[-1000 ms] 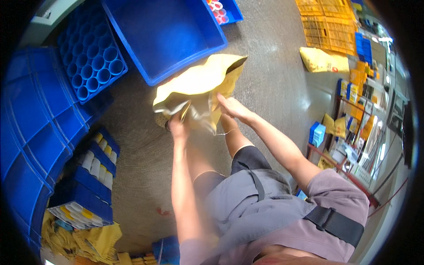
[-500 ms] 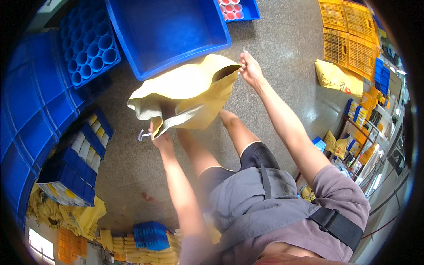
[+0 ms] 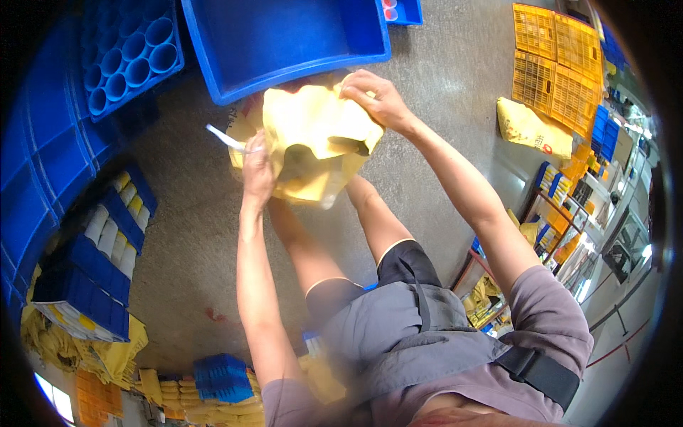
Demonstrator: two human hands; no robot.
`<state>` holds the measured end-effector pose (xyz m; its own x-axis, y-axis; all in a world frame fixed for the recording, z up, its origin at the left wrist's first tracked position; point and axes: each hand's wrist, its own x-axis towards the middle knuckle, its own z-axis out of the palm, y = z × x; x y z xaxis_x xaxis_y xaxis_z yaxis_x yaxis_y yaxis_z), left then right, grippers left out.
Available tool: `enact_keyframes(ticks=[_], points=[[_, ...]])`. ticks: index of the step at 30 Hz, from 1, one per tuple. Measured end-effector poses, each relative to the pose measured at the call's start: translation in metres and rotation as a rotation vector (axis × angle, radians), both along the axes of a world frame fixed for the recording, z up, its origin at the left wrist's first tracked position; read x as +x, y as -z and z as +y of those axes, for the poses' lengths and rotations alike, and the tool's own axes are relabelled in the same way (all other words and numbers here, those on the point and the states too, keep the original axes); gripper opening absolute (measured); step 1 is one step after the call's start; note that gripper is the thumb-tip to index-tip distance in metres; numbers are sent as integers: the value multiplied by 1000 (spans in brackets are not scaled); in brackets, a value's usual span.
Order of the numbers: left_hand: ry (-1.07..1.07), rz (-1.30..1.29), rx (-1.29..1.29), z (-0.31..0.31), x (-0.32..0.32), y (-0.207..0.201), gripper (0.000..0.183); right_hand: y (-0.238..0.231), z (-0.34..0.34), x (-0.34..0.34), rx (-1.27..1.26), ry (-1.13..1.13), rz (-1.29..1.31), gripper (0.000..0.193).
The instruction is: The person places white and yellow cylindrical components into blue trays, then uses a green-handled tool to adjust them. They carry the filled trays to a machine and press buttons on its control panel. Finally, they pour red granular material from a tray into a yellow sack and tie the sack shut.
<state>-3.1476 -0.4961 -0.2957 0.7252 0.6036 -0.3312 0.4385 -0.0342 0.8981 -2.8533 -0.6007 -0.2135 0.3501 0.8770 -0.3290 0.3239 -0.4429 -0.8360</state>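
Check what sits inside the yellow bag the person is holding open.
The yellow bag, held by the left hand and right hand, shows only a dark opening. Its folded paper walls cover any contents. A white strip sticks out beside it.

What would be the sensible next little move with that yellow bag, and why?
Probably tip the yellow bag over the blue bin. The right hand grips its top edge, the left hand its side with a white strip, and the bag's mouth gapes beside the bin.
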Motion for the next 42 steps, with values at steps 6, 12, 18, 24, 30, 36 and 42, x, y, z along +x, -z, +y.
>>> enact_keyframes(ticks=[6, 12, 18, 24, 30, 36, 42], points=[[39, 30, -40, -2, 0, 11, 37, -6, -5, -8, -103, -97, -167, 16], [-469, -314, -696, 15, 7, -3, 67, -49, -9, -21, 241, 195, -300, 28], [-251, -434, -630, 14, 35, -10, 67, -73, -31, -47, 162, -760, -764, 55], [-126, -293, -647, 16, 29, -7, 58, -47, 6, -85, -8, -628, -983, 21], [-204, -257, -920, 13, 29, 0, 50, -83, -26, -74, 118, -555, -387, 18], [227, 41, 175, -9, 38, 19, 32, -65, -83, -84, -61, -351, -160, 47], [29, -151, -437, 0, 30, 32, 55, -87, -110, -60, 227, 23, -467, 69]])
